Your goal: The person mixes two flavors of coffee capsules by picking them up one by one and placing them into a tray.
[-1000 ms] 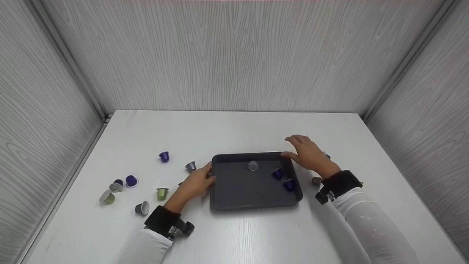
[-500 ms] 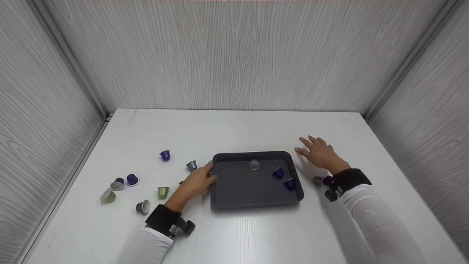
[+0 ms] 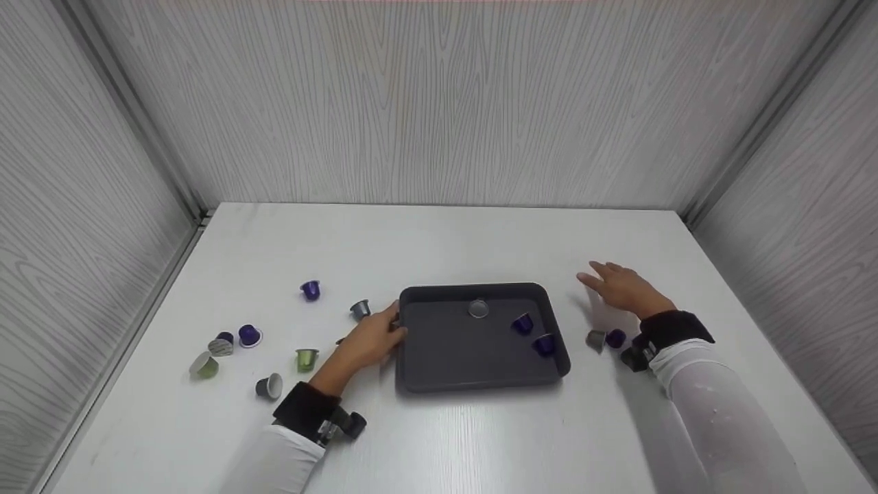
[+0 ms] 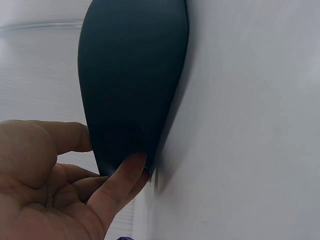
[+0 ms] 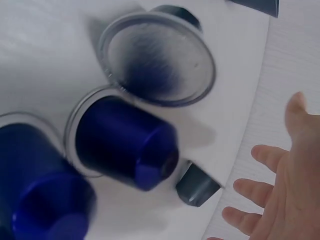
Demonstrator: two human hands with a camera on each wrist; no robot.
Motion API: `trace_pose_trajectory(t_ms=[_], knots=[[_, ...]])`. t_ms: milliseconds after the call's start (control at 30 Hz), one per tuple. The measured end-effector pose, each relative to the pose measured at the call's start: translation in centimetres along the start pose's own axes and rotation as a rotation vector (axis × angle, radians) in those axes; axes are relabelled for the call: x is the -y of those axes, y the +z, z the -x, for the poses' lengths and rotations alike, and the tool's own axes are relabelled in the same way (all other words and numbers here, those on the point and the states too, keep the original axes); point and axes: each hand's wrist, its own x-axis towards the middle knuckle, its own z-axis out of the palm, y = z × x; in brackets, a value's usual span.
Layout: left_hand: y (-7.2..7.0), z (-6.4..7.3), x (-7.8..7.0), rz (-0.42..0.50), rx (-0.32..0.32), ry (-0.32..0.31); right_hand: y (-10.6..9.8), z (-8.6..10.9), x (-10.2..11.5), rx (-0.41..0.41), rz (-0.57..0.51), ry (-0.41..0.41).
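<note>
A dark grey tray (image 3: 459, 363) lies mid-table. Its left side is gripped by my left hand (image 3: 370, 339); the left wrist view shows that hand (image 4: 40, 185) with fingers around the tray's corner (image 4: 132, 90). Inside the tray are two dark blue coffee capsules (image 3: 523, 324) and a small round capsule (image 3: 478, 309) showing its pale lid. To the tray's right, my right hand (image 3: 625, 289) hovers with spread fingers, holding nothing. Near its wrist lie a grey-brown capsule (image 3: 596, 339) and a purple capsule (image 3: 615, 338). Blue capsules (image 5: 127, 142) loom close in the right wrist view.
Several loose capsules are scattered left of the tray, among them a green one (image 3: 306, 359), a purple one (image 3: 311, 290), a grey one (image 3: 359, 310) and a dark cup-shaped one (image 3: 269, 387). Wood-grained panels (image 3: 439, 103) wall in the white table (image 3: 453, 247).
My right hand has moved right, away from the tray's far right corner, uncovering the purple and grey-brown capsules. The left hand stays at the tray's left side.
</note>
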Motion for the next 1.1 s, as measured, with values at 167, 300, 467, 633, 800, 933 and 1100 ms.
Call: trace_pose_trajectory(t_ms=[167,300,467,633,800,933,1100], knots=[[-0.1,0.1,-0.1,0.0,-0.004,0.006,0.2,0.3,-0.9,0.052,0.029,0.063],[-0.1,0.1,-0.3,-0.007,0.006,0.005,0.5,0.4,-1.6,0.027,0.056,0.054],[-0.1,0.2,-0.4,-0.01,0.014,0.001,0.8,0.3,-2.4,-0.018,0.108,0.034],[-0.1,0.1,-0.3,0.002,0.007,0.004,0.6,0.3,-2.5,-0.052,0.097,0.053],[-0.1,0.0,-0.3,0.006,0.004,0.002,0.6,0.3,-2.4,-0.077,0.086,0.054],[-0.1,0.0,-0.2,-0.001,0.007,-0.009,0.6,0.4,-2.3,-0.087,0.074,0.067],[0.0,-0.1,-0.1,-0.002,0.012,-0.015,0.4,0.6,-1.6,-0.113,0.028,0.06]])
